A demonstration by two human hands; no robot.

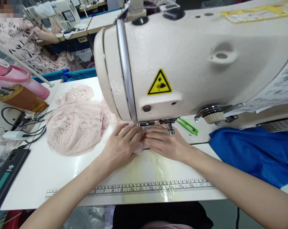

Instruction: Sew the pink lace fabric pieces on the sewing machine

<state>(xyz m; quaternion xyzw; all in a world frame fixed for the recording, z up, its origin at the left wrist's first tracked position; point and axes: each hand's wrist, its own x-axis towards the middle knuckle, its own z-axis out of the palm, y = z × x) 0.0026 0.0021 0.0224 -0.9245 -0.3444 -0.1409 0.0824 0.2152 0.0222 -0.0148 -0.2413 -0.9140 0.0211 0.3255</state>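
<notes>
Pale pink lace fabric (74, 127) lies bunched on the white table left of the sewing machine (187, 63), and its edge runs under the machine head. My left hand (122, 143) grips that edge just left of the presser foot, fingers bent over it. From the other side my right hand (165, 144) holds the fabric with its fingers close together, the fingertips near my left hand's. A sheer strip of the fabric shows between the hands. The needle point is hidden behind the machine parts and my fingers. Green thread snips (188, 125) lie behind my right hand.
A printed ruler (132, 188) runs along the table's front. Blue cloth (253, 156) lies at right. A phone (9, 178), cables, a brown cup (22, 100) and a pink bottle (36, 89) crowd the left. A person (22, 44) sits at another sewing machine (60, 12) beyond.
</notes>
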